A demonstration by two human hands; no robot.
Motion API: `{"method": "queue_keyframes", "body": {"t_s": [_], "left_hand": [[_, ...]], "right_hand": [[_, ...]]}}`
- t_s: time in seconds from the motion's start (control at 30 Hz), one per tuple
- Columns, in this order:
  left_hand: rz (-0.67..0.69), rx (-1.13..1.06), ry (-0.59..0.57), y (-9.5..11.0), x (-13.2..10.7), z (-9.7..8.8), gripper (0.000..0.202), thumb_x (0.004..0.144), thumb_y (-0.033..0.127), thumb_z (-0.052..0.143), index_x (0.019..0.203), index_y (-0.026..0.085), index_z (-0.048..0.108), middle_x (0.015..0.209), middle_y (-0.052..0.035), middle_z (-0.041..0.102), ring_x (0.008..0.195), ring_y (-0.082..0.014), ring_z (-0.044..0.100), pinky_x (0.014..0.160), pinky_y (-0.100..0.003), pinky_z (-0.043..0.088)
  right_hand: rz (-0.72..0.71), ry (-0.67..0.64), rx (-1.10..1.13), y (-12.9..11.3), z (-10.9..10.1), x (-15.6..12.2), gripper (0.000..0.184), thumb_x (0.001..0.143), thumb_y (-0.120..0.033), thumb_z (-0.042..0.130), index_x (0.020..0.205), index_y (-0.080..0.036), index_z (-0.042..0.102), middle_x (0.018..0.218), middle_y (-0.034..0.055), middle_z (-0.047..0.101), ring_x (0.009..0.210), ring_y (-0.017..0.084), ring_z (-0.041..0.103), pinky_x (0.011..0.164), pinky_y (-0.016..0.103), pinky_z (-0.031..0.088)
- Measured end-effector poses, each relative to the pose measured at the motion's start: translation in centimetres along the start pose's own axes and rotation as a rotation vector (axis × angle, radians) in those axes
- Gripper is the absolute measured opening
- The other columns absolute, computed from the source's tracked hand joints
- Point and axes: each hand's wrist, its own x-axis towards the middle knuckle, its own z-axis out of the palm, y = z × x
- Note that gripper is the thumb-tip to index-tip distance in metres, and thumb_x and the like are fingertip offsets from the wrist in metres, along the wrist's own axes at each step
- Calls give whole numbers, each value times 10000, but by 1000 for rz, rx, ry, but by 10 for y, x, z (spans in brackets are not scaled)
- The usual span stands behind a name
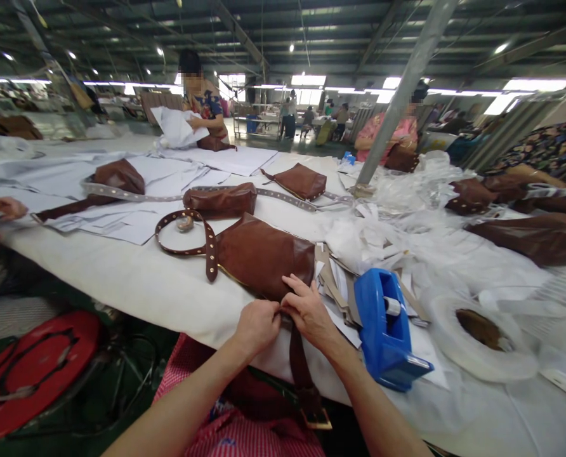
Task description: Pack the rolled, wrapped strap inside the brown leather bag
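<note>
A brown leather bag (259, 254) lies flat near the table's front edge, its studded strap (188, 238) looped out to the left. My left hand (257, 325) and my right hand (308, 312) meet at the bag's near corner, both pinching where a plain brown strap (302, 368) joins it. That strap hangs over the table edge toward my lap and ends in a brass buckle (317, 417).
A blue tape dispenser (382, 327) stands just right of my right hand, beside scraps of paper and a white bowl-like roll (483, 339). More brown bags (220, 200) and white sheets lie farther back. Other people work at the far and right sides. A red stool (30, 368) sits lower left.
</note>
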Motion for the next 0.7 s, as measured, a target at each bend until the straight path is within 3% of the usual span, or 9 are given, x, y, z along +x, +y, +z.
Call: {"method": "queue_keyframes", "body": {"t_s": [0.07,0.2,0.4,0.7], "left_hand": [[28,3,23,-2,-1,3,276,851,205,423,871,183,698,876,-87,701,787,-206,620,689,-289,390],[-32,-132,13,-7,-1,10,244,824,176,431,743,167,660,709,-50,661,667,-167,574,622,-265,350],[-56,-333,-63,-11,4,15,203,762,179,447,627,153,597,630,-10,587,617,-142,499,570,-254,297],[-255,-931,-397,-22,9,10,118,614,277,544,610,188,466,466,90,344,429,-71,244,451,-251,140]], "right_hand": [[-2,13,11,0,0,0,155,859,-112,522,806,-204,635,1390,140,530,1350,325,404,1036,733,213],[-61,3,-20,3,0,-5,162,868,-118,516,808,-208,637,1394,131,528,1350,326,404,1038,729,224],[-186,42,-144,10,8,-19,234,869,-76,451,786,-202,630,1379,146,536,1321,305,445,1046,676,297],[-290,63,-216,13,10,-25,290,850,-35,415,806,-208,643,1350,122,563,1308,277,465,1095,642,262]]}}
